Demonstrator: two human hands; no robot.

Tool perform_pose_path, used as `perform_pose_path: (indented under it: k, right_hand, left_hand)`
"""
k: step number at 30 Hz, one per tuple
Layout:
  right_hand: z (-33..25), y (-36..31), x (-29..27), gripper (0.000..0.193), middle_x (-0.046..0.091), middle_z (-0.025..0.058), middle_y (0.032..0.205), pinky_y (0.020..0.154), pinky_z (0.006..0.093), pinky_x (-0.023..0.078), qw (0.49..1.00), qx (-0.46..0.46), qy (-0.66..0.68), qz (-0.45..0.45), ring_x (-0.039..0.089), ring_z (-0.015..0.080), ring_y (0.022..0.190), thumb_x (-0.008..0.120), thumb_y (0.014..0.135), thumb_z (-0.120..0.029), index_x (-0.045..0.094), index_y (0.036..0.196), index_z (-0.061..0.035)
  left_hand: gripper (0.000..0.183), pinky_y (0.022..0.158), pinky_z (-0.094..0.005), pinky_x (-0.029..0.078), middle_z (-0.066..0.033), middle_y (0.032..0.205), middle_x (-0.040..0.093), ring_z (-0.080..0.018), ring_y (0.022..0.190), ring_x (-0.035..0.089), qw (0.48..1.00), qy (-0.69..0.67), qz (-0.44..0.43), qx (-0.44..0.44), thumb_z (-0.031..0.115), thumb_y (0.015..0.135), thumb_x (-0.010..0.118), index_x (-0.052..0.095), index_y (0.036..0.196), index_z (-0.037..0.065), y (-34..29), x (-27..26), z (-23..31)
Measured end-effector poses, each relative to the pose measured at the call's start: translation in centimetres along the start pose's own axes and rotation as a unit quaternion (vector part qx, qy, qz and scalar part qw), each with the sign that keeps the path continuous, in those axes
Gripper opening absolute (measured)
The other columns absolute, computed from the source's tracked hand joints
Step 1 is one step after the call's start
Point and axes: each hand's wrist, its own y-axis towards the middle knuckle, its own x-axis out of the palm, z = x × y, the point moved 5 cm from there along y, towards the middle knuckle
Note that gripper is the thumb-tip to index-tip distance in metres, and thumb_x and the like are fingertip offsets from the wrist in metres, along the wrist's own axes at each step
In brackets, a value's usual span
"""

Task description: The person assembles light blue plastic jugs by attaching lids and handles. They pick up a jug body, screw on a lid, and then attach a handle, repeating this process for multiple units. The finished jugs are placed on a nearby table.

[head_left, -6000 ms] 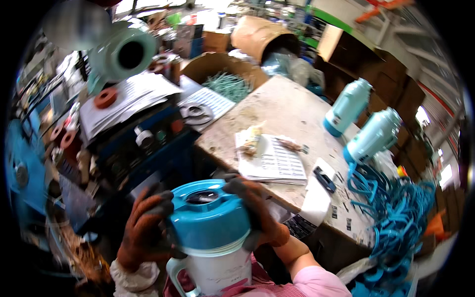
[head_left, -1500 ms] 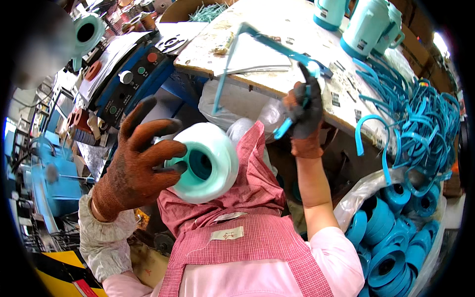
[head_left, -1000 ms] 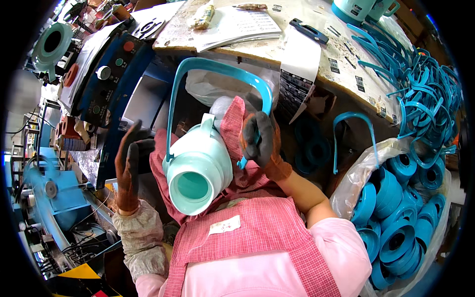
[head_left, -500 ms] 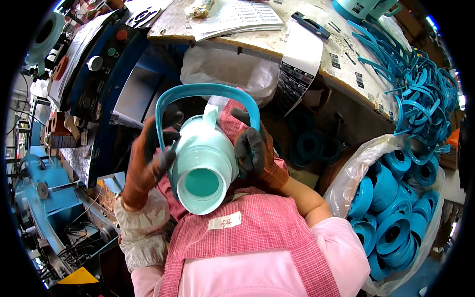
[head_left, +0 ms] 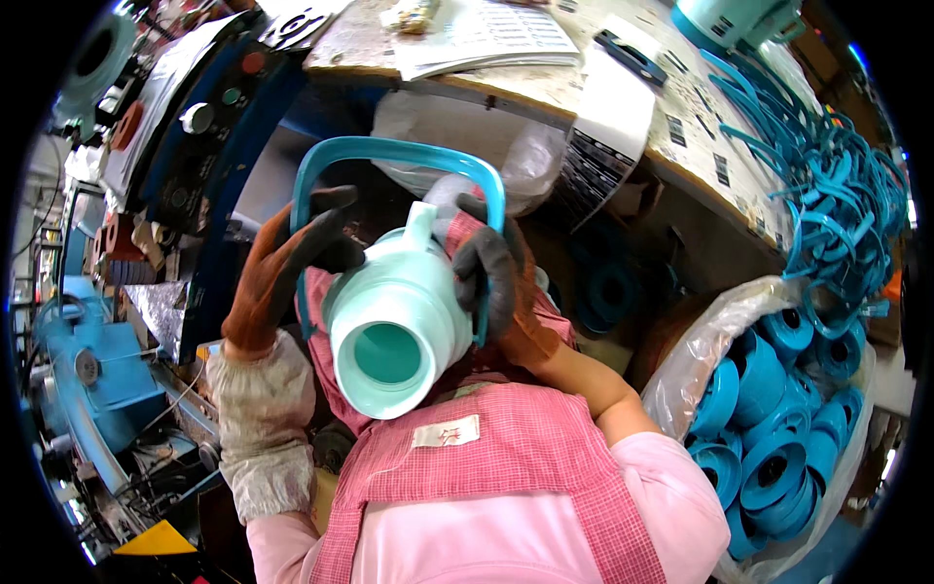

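- Clock: 12 is away from the wearer, 6 is the chest.
- Change: a second ago the left hand is apart from the blue U-shaped carry handle; now it is up at the 9 o'clock leg. The right hand remains at the 3 o'clock leg.
- Meaning: the work looks two-sided now, one hand per leg, handle straddling the mint-green vacuum flask body. Whether either leg end is seated can't be told.
- Left hand: gloved fingers part spread, loosely bent behind the leg; can't tell if it grips.
- Right hand: gloved fingers curled narrow around the handle leg, end poking out below.
- Flask: mid-view, over the lap, just to the 12 side of the red-checked apron bib. Support hidden.
- Axis: long axis runs roughly 1 to 7, tilted. Round mouth opens toward 7 and up at the camera; base is away and hidden.
- Side grip sticks out toward 12.
- Handle: bow at 12, legs down either side toward 6.
- Around: heap of loose blue straps at 2, bagged blue ring parts at 4.
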Motion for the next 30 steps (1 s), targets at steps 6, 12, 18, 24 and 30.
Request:
perform_pose_path:
  k: [6, 12, 18, 24, 30]
  right_hand:
    - [1.0, 0.0, -0.7, 0.056, 0.059, 0.0134, 0.112, 0.088, 0.0311, 0.045, 0.996, -0.042, 0.081, -0.012, 0.058, 0.0176, 0.097, 0.046, 0.097, -0.027, 0.023, 0.143, -0.0045]
    - [1.8, -0.9, -0.6, 0.066, 0.057, 0.0142, 0.12, 0.098, 0.0379, 0.041, 0.999, 0.004, 0.011, -0.043, 0.055, 0.0236, 0.11, 0.051, 0.091, -0.022, 0.017, 0.145, -0.0063]
    - [1.8, -0.3, 0.2, 0.061, 0.058, 0.0108, 0.117, 0.095, 0.0441, 0.047, 0.999, 0.011, 0.0, -0.033, 0.058, 0.0276, 0.109, 0.046, 0.091, -0.02, 0.02, 0.145, -0.0132]
    - [1.8, 0.0, 0.2, 0.053, 0.059, 0.0116, 0.117, 0.096, 0.0418, 0.046, 0.999, -0.001, -0.005, -0.04, 0.058, 0.0257, 0.11, 0.043, 0.092, -0.022, 0.029, 0.141, -0.0108]
    - [1.9, 0.1, 0.2, 0.04, 0.058, 0.0151, 0.12, 0.098, 0.0392, 0.045, 0.999, 0.031, -0.007, -0.039, 0.055, 0.0246, 0.113, 0.037, 0.096, -0.024, 0.051, 0.124, 0.0]
  left_hand:
    - [0.031, 0.067, -0.0269, 0.052, -0.0061, 0.082, 0.066, -0.0137, 0.074, 0.064, 0.732, -0.501, 0.076, -0.456, 0.024, 0.094, 0.056, 0.058, 0.117, 0.002, -0.1, 4.7, -4.6]
    - [0.039, 0.058, -0.0217, 0.048, -0.0043, 0.071, 0.063, -0.0098, 0.06, 0.06, 0.732, -0.581, 0.012, -0.354, 0.033, 0.095, 0.054, 0.057, 0.118, 0.002, 0.7, 5.2, -3.6]
    - [0.038, 0.052, -0.019, 0.043, -0.0003, 0.061, 0.053, -0.0068, 0.052, 0.052, 0.758, -0.58, 0.042, -0.295, 0.027, 0.095, 0.052, 0.056, 0.121, 0.0, 0.9, 4.3, -4.0]
    - [0.044, 0.052, -0.0175, 0.04, 0.0006, 0.068, 0.052, -0.0057, 0.059, 0.05, 0.684, -0.643, 0.038, -0.342, 0.034, 0.091, 0.059, 0.056, 0.118, -0.001, 0.3, 5.6, -3.6]
    - [0.054, 0.058, -0.0212, 0.047, -0.0027, 0.073, 0.055, -0.0087, 0.065, 0.058, 0.733, -0.58, 0.06, -0.351, 0.045, 0.09, 0.059, 0.055, 0.118, -0.002, 0.9, 5.8, -4.1]
